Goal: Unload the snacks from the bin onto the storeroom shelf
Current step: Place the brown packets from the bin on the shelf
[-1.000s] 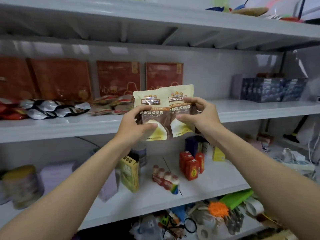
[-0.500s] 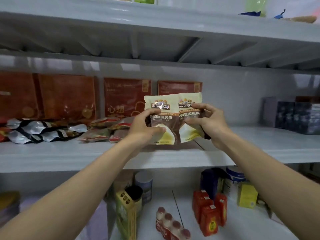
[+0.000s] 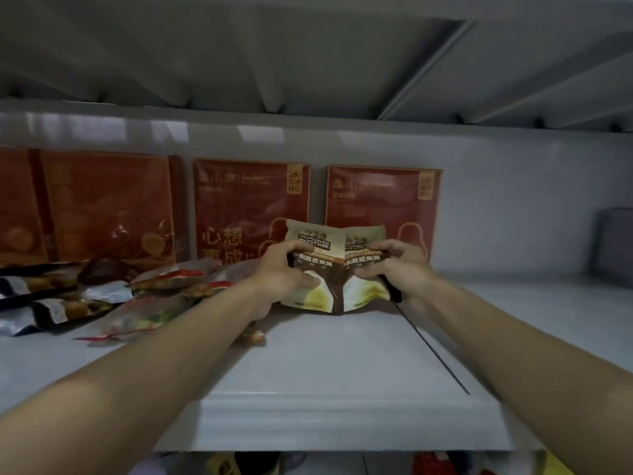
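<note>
Left hand (image 3: 284, 270) and right hand (image 3: 394, 265) are gripping, fingers curled, two snack pouches (image 3: 337, 269), apparently standing them on the storeroom shelf (image 3: 325, 371) beside packets (image 3: 154, 289) already lying there; the bin is sitting outside the view, its remainder unknowable.

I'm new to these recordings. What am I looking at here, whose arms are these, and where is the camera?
No machine here: a person wears a camera on the head, so the view looks along their own arms. The left hand and right hand each grip one of two cream-and-brown snack pouches, held upright side by side low over the grey shelf. Red boxes stand against the back wall; foil packets lie flat at the left.
</note>
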`<state>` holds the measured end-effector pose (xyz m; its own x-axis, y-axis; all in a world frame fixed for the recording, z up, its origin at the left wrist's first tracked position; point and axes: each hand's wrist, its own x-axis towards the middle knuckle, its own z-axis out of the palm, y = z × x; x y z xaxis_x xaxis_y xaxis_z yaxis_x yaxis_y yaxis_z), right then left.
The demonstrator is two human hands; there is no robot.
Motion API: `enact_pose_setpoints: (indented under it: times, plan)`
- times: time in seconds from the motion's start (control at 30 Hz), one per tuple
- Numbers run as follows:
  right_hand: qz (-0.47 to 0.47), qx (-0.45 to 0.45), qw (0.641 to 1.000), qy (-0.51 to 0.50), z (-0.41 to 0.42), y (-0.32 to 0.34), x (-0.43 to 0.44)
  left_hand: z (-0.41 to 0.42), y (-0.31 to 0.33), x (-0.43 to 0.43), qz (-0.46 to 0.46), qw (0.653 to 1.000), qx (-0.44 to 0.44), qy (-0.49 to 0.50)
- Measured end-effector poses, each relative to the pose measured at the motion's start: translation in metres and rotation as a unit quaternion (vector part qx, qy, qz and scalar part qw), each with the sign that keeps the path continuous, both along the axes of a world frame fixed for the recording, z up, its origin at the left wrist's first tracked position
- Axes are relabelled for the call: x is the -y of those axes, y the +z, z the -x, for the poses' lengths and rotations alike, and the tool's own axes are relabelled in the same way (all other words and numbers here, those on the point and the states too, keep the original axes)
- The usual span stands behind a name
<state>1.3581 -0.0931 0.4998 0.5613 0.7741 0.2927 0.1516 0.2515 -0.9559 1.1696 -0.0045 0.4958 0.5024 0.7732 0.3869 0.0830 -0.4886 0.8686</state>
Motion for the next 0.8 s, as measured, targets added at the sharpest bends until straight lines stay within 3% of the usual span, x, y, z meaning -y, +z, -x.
enact_pose_setpoints:
  times: [0.17,0.3,0.4,0.6,0.8]
  plan:
    - [0.047,0.057,0.997,0.021,-0.003,0.007,-0.025,0.015,-0.008,-0.029,0.015,0.999,-0.043,0.005]
    - [0.045,-0.01,0.998,0.044,-0.008,-0.015,-0.042,0.014,-0.009,-0.039,-0.003,0.994,-0.106,-0.011]
    - [0.067,-0.002,0.996,0.051,-0.015,-0.019,-0.045,0.011,-0.01,-0.041,-0.027,0.99,-0.137,-0.002]
    - [0.119,0.083,0.988,0.053,-0.019,-0.025,-0.044,0.009,-0.013,-0.043,-0.03,0.988,-0.152,0.024]
    - [0.158,0.077,0.982,0.069,-0.026,-0.025,-0.046,0.008,-0.014,-0.045,-0.032,0.987,-0.156,0.037]
